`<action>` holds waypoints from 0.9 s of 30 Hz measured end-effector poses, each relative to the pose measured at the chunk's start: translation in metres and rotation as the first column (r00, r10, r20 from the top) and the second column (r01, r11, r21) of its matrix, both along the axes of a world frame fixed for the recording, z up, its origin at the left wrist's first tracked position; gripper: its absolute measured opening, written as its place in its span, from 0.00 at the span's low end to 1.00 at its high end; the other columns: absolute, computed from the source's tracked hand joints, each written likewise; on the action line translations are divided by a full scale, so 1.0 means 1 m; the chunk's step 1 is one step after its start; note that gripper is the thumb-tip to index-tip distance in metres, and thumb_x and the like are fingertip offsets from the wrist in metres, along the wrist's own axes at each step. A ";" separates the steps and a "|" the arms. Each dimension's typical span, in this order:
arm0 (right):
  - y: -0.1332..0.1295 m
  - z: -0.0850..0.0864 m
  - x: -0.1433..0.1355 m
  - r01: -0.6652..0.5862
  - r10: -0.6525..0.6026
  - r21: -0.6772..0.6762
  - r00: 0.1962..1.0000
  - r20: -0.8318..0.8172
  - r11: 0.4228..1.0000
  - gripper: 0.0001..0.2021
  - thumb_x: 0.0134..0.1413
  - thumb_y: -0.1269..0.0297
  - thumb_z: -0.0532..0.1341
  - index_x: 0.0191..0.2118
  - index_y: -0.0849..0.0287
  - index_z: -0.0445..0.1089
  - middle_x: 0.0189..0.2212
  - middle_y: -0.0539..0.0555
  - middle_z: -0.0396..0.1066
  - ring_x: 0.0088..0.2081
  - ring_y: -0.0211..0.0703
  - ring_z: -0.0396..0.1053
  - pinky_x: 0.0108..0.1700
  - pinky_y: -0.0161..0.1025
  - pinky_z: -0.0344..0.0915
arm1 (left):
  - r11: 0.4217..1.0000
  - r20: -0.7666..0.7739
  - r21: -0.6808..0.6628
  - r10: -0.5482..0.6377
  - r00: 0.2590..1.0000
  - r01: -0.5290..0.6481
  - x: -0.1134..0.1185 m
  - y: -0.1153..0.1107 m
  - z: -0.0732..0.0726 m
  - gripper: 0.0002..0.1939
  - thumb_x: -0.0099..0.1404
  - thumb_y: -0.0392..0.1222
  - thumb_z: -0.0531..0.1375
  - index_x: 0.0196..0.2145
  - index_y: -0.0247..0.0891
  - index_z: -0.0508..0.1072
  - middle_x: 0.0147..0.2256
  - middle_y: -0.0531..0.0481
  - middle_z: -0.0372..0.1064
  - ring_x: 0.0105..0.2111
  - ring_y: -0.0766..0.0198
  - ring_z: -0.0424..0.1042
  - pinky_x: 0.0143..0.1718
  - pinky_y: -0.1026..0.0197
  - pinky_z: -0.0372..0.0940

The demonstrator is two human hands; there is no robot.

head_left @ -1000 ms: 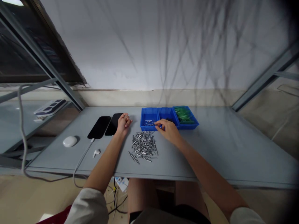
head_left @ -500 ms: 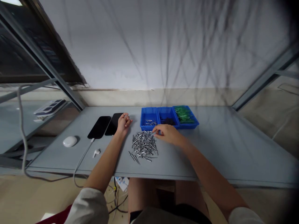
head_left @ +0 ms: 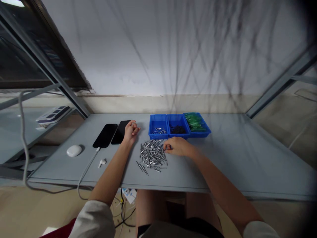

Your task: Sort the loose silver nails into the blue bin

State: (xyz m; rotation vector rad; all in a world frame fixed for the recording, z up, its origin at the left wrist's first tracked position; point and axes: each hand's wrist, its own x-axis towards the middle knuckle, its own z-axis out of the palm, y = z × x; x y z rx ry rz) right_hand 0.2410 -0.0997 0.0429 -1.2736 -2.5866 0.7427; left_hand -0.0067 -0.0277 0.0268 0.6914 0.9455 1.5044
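Note:
A heap of thin silver metal pins, resembling blind rivets (head_left: 153, 153), lies on the grey table between my hands. My right hand (head_left: 177, 146) is at the heap's right edge, its fingers drawn together in a pinch; whatever is between the fingertips is hidden. To the left of the heap, my left hand (head_left: 131, 131) rests beside a dark phone (head_left: 120, 133) with its fingers curled closed, and I cannot see what is inside. Behind the heap stand a blue bin with a few silver pins (head_left: 158, 131), a blue bin of small dark pieces (head_left: 177, 129) and a blue bin of green pieces (head_left: 195, 122).
Left of my arm are a second phone (head_left: 105, 135) on a white cable (head_left: 86, 168), a white earbud case (head_left: 74, 150) and one earbud (head_left: 102, 162). The table's front edge (head_left: 173, 188) runs above my legs. A wall (head_left: 158, 66) stands behind the table.
My right hand has moved down and slightly right, away from the front of the bins, and its fingers have drawn closer together. My left hand has stayed put.

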 end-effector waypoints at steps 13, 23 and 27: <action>0.000 0.005 0.003 -0.029 0.023 -0.067 0.995 -0.099 0.997 0.06 0.48 0.72 0.59 0.33 0.57 0.73 0.25 0.47 0.71 0.27 0.36 0.65 0.28 0.32 0.52 | 1.000 -0.008 0.004 -0.002 1.000 0.002 -0.001 0.000 0.000 0.14 0.48 0.24 0.55 0.31 0.38 0.62 0.17 0.67 0.53 0.08 0.82 0.42 0.28 0.70 0.64; 0.004 0.006 0.005 -0.029 -0.051 -0.187 0.911 -0.408 0.982 0.05 0.53 0.65 0.60 0.33 0.61 0.70 0.24 0.49 0.69 0.26 0.36 0.64 0.29 0.33 0.59 | 1.000 -0.012 0.006 0.001 1.000 -0.001 0.000 0.000 0.000 0.14 0.48 0.24 0.53 0.32 0.38 0.62 0.18 0.67 0.53 0.08 0.82 0.42 0.29 0.69 0.65; 0.006 0.012 0.006 0.012 -0.153 -0.258 0.831 -0.535 0.966 0.06 0.52 0.63 0.61 0.32 0.61 0.70 0.26 0.51 0.71 0.27 0.35 0.65 0.29 0.33 0.61 | 1.000 -0.007 -0.007 0.006 1.000 -0.006 0.001 -0.001 0.001 0.14 0.48 0.24 0.52 0.32 0.38 0.62 0.17 0.67 0.53 0.08 0.82 0.42 0.28 0.70 0.65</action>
